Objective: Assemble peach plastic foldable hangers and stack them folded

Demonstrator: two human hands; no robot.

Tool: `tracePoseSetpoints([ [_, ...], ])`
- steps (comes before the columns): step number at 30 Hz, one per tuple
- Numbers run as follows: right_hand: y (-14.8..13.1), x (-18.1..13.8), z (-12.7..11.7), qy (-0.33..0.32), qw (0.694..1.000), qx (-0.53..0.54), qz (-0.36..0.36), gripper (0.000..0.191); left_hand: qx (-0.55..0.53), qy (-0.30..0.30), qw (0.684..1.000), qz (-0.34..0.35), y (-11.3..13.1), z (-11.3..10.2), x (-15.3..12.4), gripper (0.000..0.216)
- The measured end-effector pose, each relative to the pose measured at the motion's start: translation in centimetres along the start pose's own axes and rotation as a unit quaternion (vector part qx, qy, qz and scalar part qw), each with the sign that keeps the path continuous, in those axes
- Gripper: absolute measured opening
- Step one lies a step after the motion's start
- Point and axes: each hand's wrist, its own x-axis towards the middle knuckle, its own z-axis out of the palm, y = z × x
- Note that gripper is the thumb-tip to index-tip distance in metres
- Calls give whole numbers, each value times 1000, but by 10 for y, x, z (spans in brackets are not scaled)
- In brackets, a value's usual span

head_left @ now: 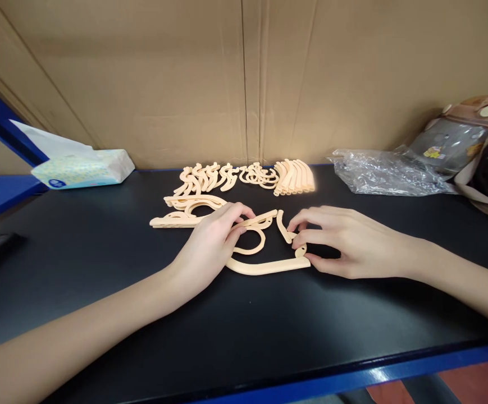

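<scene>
A person's two bare hands work over hanger-like beige parts at the centre of the frame, on a black counter (244, 325). The left hand (208, 241) pinches a slim strip (267, 216) between thumb and index finger, its far end angled toward the upper right. The right hand (345, 238), just right of centre, curls partly open around a round-ended piece (301, 251); whether its fingers grip firmly cannot be told. A short curved strip (283, 227) lies by its fingertips. Below, a long curved arm (264, 268) stretches between the hands, under a ring-shaped hook (261, 242). Assembled-looking frames (172, 221) lie left of centre; sorted parts (295, 177) line the back. A tissue pack (87, 169) sits upper left, crumpled clear plastic (387, 173) upper right.
</scene>
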Motion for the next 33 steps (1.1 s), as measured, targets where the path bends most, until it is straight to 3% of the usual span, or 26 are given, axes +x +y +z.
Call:
tracePoseSetpoints([
  [9,-7,1,-2,-30,999,29,-11,8,-27,35,999,1,6,-2,-1,12],
  [14,-10,2,0,-24,999,30,-26,25,-20,51,998,10,9,-4,1,14],
  [26,-22,3,3,-27,994,96,-51,6,-16,76,996,40,7,-1,2,13],
  [33,-24,4,5,-21,991,122,-46,29,-23,59,997,38,7,-2,2,14],
])
